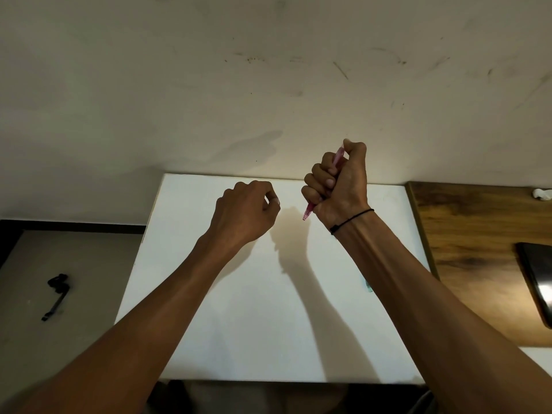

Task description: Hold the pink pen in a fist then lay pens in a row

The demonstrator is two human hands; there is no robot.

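Status: the right hand is closed in a fist around a pink pen, held upright above the far edge of the white worktop. One end of the pen projects below the fist and the other shows at the thumb; which end is the tip cannot be determined from this view. The left hand hovers just left of the pen, fingers curled, apparently holding nothing.

Progress: the pen is in hand and raised; the worktop beneath it shows no marks, so any work with the pen on it appears not yet begun.

Clearances: the wall rises directly behind the pen. A wooden board lies well to the right of the pen, carrying a dark flat object. A black tool lies on the floor far to the left.
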